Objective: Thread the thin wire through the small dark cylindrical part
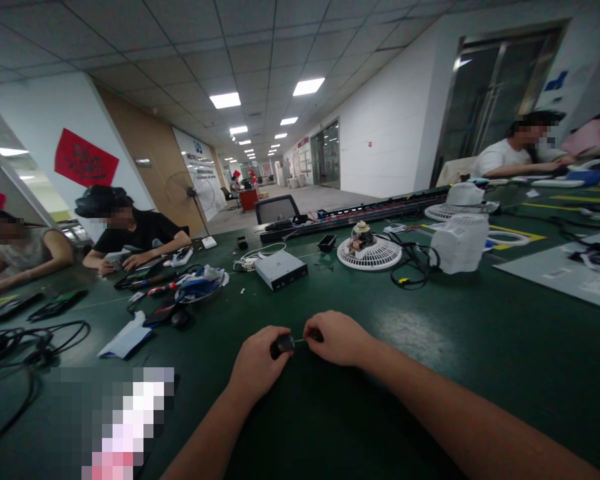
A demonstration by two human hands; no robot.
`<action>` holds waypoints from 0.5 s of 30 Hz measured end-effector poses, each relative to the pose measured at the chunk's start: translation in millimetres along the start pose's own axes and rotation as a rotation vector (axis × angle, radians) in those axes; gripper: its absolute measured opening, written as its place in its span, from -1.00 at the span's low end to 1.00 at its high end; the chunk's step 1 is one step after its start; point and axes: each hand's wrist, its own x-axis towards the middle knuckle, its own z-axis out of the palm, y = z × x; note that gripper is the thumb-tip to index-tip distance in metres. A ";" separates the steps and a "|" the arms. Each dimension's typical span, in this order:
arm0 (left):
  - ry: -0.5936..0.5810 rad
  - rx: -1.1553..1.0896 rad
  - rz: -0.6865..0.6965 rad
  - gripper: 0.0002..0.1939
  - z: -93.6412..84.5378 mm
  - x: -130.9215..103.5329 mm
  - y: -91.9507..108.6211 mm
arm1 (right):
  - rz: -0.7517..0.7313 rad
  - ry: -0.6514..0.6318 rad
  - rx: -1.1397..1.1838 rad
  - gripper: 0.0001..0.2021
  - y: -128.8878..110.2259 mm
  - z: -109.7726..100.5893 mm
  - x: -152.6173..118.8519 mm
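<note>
Head view, and right at centre is a small black part [282, 345], pinched in the fingers of the left hand [257, 363], low over the green table [430, 347]. Right hand [336, 339] sits just beside it, fingertips closed on a thin pale stem sticking out of the part's side — knuckles nearly touching the other hand. What the part is, too small to tell.

Around the hands, bare green mat: open room to the right and ahead, nothing near either forearm. To the left it gets tighter — a folded white paper [126, 339] and a black mouse-like lump [180, 319] lie near, with loose black cables [35, 343] well off toward the left edge.

Further out, a shallow round dish [200, 283] holds blue-and-white bits in a heap, red-handled tools [157, 288] beside it. A grey flat box [281, 269] lies mid-table, white cord coiled at its corner. A small black tray [327, 243] stands behind it; contents can't be made out. A white fan grille [370, 253] lies flat with a motor standing on it, black cable looped at its right, and a white fan housing [461, 241] stands next to that. Along the far edge, a long black power strip [360, 215].

Other people sit at the left and far right sides, their arms resting on the table, well apart from the hands.
</note>
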 end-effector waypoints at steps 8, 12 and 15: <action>0.068 0.038 -0.069 -0.66 -1.5 1.6 -7.8 | 0.274 0.104 -0.005 -0.72 6.0 -4.4 2.9; 0.066 0.022 -0.081 -0.65 -0.3 1.4 -10.3 | 0.245 -0.028 0.096 -0.64 11.0 -0.6 4.5; 0.057 0.021 -0.082 -0.65 0.2 1.4 -10.0 | 0.226 -0.032 0.112 -0.79 10.5 3.7 4.7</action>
